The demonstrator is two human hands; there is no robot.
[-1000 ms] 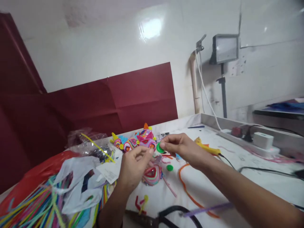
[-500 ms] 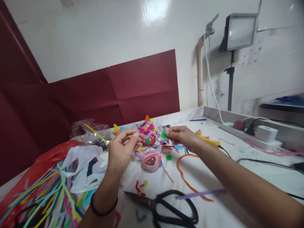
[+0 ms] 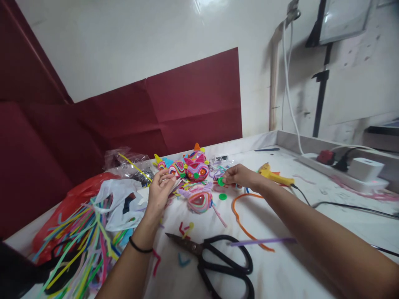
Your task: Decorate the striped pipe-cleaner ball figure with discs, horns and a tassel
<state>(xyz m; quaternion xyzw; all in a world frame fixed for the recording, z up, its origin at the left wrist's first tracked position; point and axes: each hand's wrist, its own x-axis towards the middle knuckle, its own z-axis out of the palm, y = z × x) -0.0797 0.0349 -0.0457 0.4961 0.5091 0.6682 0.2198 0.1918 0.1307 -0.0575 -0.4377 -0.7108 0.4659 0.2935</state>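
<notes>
Green disc (image 3: pixel 221 181): in the right hand (image 3: pixel 239 176), just over the far middle of the table (image 3: pixel 336 189), right of the pink ornament (image 3: pixel 199 199). Pinched near its right edge between thumb and fingers; grip closed on it. Probable reason for the edge hold: it leaves most of the flat side uncovered.

Orientation: disc is round, so no long axis to record. Flat side appears turned roughly toward the viewer; exact tilt cannot be read at this size. Free edge points left, toward the ornaments.

Left hand (image 3: pixel 158 192): fingers bent, thumb close to them, beside the ornament cluster (image 3: pixel 197 171). Something pale shows near the fingertips; cannot tell whether it is gripped or lies behind.

Second green disc (image 3: pixel 222 197): flat on the table, nearer the viewer than the held one and apart from the pink ornament; presumably kept within easy reach of the right hand.

Pink ornament: lies with long axis roughly left to right, a pink stem trailing from its right end toward the viewer.

Scissors (image 3: pixel 195 249): near side, point aimed away and left, handles toward the viewer's right; likely laid so for quick pickup. Purple strip (image 3: pixel 264 241) lies crosswise, its left end over one handle loop. Orange strip (image 3: pixel 237 218) curves beyond it.
</notes>
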